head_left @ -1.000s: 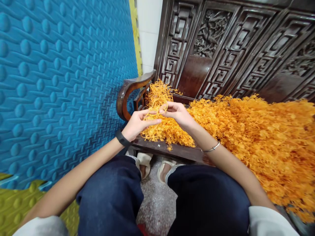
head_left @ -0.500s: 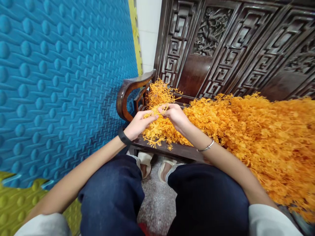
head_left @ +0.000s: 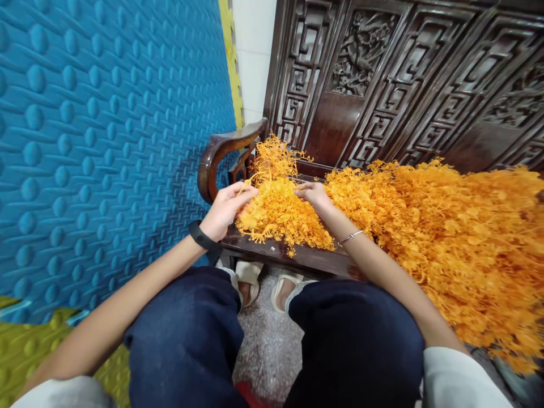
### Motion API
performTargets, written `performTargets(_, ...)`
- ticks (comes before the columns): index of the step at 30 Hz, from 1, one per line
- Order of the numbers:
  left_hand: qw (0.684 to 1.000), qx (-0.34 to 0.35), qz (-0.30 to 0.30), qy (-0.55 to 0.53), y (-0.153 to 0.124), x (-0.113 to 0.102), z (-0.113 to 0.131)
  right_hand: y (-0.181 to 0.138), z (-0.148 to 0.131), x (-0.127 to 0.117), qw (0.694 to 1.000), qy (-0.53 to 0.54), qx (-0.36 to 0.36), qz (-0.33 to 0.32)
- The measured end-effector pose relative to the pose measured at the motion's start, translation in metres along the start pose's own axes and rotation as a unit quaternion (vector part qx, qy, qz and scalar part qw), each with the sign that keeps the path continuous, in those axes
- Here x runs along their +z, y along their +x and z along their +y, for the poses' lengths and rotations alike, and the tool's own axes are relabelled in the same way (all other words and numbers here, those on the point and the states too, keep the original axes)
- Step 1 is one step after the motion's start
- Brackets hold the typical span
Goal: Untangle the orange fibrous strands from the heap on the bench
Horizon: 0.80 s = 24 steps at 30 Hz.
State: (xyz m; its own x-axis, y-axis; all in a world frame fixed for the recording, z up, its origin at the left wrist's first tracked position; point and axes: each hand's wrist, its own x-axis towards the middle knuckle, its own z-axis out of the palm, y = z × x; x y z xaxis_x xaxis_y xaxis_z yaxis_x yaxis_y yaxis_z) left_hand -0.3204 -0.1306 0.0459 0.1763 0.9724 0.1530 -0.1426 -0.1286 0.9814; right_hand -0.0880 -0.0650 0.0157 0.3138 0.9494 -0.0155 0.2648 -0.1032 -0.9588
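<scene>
A big heap of orange plastic sprigs [head_left: 446,226] covers the seat of a dark carved wooden bench [head_left: 297,258]. A smaller clump of the same orange sprigs [head_left: 280,215] lies at the bench's left end. My left hand [head_left: 223,209], with a black band on the wrist, is pinched on a thin orange sprig at the clump's left side. My right hand [head_left: 314,195], with a silver bangle on the wrist, rests on the clump's right side, fingers curled into the sprigs. Whether it grips any is hidden.
A curved wooden armrest [head_left: 221,153] stands just left of my hands. The carved backrest [head_left: 382,73] rises behind the heap. A blue studded foam mat [head_left: 106,141] leans on the left. My knees in dark trousers [head_left: 263,334] and sandalled feet [head_left: 267,286] are below the bench edge.
My hands, held together above the clump a second ago, have dropped and moved apart, the left to the clump's left side and the right to its right side.
</scene>
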Motion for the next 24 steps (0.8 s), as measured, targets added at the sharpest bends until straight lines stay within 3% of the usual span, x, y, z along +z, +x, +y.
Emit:
performTargets(3,1.000,0.006,0.013,-0.008,0.002,0.003,-0.001,0.005,0.009,0.006,1.000,0.021,-0.012,0.001)
performTargets(7,0.999,-0.001,0.012,-0.050,0.002,0.006,0.000,0.008,0.010,0.007,0.993,0.052,-0.084,-0.069)
performTargets(11,0.998,0.001,0.012,-0.062,0.001,0.005,0.001,0.006,0.006,0.005,0.973,0.003,-0.167,-0.159)
performTargets(15,0.998,0.004,0.009,-0.060,0.001,0.003,0.000,-0.001,0.002,0.006,0.966,-0.037,-0.177,-0.187)
performTargets(21,0.998,0.013,0.007,-0.058,0.002,0.001,-0.001,-0.026,-0.022,0.003,0.939,0.101,-0.176,-0.278)
performTargets(24,0.998,0.013,0.007,-0.065,0.002,0.000,-0.001,-0.044,-0.039,0.002,0.931,0.104,-0.241,-0.252)
